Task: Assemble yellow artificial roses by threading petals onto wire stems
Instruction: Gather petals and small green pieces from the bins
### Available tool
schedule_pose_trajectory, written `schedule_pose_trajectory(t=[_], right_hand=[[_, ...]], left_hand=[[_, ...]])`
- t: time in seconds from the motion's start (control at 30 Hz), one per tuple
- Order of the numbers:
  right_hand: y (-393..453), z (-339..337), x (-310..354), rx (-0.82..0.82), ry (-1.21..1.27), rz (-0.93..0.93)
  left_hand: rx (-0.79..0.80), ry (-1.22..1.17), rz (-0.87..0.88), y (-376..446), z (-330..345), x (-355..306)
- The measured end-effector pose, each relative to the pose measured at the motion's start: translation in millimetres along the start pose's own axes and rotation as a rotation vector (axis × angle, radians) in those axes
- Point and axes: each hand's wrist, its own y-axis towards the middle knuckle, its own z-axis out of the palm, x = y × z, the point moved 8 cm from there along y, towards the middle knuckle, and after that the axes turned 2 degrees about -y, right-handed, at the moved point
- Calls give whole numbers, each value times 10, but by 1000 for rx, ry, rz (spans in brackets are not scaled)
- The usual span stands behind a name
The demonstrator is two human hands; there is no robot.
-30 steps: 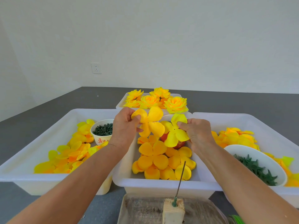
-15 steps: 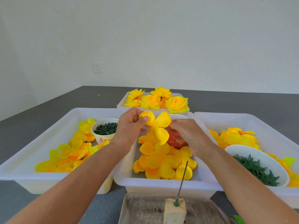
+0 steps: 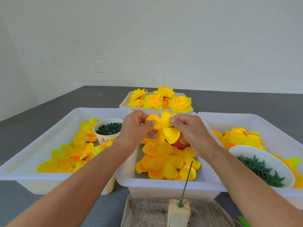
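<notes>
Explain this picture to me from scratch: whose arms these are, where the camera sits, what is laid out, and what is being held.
There is no machine here. A person wears a camera on the head, so this one view looks forward and down at their own two arms. The left hand and right hand together pinch a yellow petal piece above the middle tray, which holds loose petals. The left tray has more petals and a cup of dark green parts. The right tray has petals and a white bowl of green leaves. Finished roses fill the far tray. Nearest the camera, a wire stem stands in a foam block, bare so far.
</notes>
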Motion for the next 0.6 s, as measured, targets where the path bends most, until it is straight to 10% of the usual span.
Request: schedule_pose_trajectory(t=[0.6], right_hand=[[-3,-23,6,-15,-30,-25]], left_hand=[[173,91,167,-64,150,-137]])
